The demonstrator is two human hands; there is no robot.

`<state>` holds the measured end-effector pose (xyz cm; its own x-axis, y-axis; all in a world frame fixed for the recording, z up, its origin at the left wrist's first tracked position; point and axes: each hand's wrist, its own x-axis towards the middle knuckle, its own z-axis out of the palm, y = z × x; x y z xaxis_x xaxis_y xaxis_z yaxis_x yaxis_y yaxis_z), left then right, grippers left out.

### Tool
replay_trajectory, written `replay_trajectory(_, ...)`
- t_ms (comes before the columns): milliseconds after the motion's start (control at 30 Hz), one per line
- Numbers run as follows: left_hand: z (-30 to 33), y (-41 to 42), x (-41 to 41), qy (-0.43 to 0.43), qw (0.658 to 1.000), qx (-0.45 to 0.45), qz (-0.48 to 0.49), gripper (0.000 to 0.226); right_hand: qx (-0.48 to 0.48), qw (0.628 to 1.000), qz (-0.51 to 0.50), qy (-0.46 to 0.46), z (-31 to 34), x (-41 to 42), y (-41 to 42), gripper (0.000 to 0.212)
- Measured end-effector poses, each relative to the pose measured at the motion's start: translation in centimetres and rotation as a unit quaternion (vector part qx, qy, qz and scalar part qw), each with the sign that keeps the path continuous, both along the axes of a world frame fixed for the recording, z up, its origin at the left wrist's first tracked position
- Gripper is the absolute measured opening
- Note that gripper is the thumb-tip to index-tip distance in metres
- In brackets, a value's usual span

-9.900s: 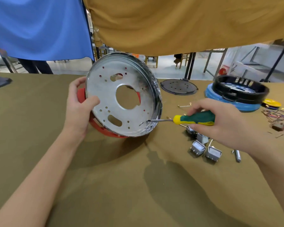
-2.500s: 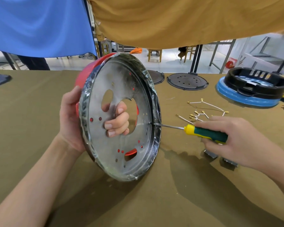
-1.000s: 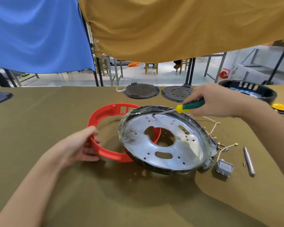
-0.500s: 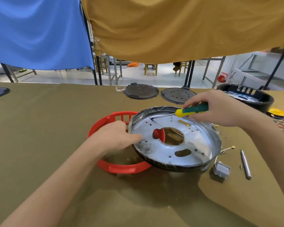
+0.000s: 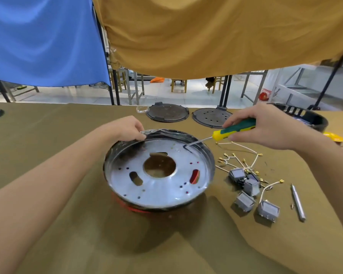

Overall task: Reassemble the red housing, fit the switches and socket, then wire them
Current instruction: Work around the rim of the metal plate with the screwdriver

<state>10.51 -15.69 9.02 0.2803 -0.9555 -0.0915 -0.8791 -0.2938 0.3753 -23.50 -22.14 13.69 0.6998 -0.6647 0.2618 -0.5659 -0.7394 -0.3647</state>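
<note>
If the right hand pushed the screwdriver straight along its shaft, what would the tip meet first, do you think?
Probably the metal plate: the right hand aims the screwdriver down-left, tip at its far inner surface.

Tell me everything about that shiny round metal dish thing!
The metal dish is a shallow, silvery round pan with a big centre hole, smaller slots and many tiny holes. Clear film wraps its dark rim. It lies flat on the red housing, which peeks out below. The left hand grips its far rim; the screwdriver tip touches inside.
</note>
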Motion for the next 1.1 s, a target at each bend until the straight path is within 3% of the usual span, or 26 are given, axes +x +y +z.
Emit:
replay_trajectory(200,-1.0,-1.7,1.9,0.012,0.999,0.025,-0.044,0.041,-0.010,1.000,0.002,0.000,-0.7,0.8,-0.3,0.021)
replay_trajectory(300,-0.3,-1.9,1.6,-0.031,0.995,0.057,-0.076,0.053,-0.010,1.000,0.005,0.006,-0.3,0.6,-0.5,0.019)
replay_trajectory(367,0.1,-1.6,1.1,-0.028,0.992,0.087,-0.084,0.050,-0.008,1.000,0.007,-0.010,0.1,0.1,-0.6,0.016)
replay_trajectory(500,0.3,0.2,0.3,0.092,0.975,0.182,-0.086,0.024,-0.025,0.995,-0.005,-0.094,0.6,-0.3,-0.8,0.018)
replay_trajectory(733,-1.5,2.0,-0.9,0.166,0.974,0.143,-0.063,0.026,-0.015,0.991,0.009,-0.132,0.7,0.1,-0.4,0.016)
replay_trajectory(1100,-1.7,2.2,-0.7,0.178,0.973,0.135,-0.055,0.030,0.009,0.993,0.014,-0.116,0.7,0.3,-0.2,0.015)
